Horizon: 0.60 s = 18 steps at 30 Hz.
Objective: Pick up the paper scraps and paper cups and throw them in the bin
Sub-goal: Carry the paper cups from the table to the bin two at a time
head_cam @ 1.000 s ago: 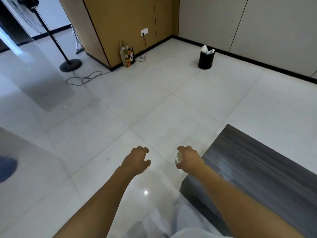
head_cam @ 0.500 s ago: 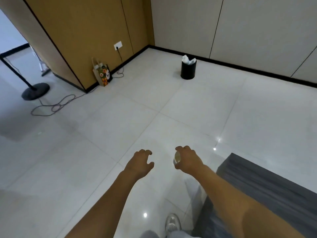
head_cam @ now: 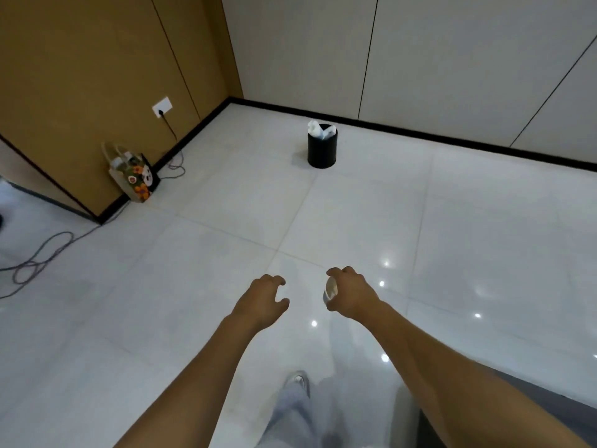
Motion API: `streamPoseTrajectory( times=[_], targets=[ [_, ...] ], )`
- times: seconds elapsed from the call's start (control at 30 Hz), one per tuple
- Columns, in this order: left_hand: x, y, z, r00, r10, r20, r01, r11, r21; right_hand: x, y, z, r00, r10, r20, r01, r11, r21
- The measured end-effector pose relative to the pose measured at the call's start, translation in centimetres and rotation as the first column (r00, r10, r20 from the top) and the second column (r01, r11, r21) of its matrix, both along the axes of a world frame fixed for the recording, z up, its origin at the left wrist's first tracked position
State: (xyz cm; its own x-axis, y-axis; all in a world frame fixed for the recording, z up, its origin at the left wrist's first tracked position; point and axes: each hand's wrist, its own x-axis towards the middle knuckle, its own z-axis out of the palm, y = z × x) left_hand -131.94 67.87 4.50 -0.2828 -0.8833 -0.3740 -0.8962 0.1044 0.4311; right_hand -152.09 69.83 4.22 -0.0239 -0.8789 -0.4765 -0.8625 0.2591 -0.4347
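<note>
Paper cup point(head_cam: 330, 291) gripped sideways in my right hand point(head_cam: 352, 294), left hand point(head_cam: 263, 300) loosely curled, empty; bin point(head_cam: 321, 149) ahead by the wall already holds paper, this cup not yet dropped.

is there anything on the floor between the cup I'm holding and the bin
Nothing visible. The right hand holds the paper cup, and only bare floor tiles lie ahead to the black bin. The patterned bag and cable sit off left.
</note>
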Motion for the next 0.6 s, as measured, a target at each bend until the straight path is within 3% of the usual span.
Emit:
streamPoseTrajectory(
  times=[0.27,0.6],
  targets=[
    [-1.6,-19.2,0.8,0.996,-0.094,0.000,0.094,0.995,-0.020,-1.4,-16.1,0.5,0.994,-0.112,0.007,0.112,0.994,0.000],
    [-10.5,-43.6,-0.2,0.991,-0.132,-0.008,0.132,0.991,0.025,-9.9,-40.8,0.0,0.990,-0.139,-0.002,0.138,0.988,-0.062]
  ],
)
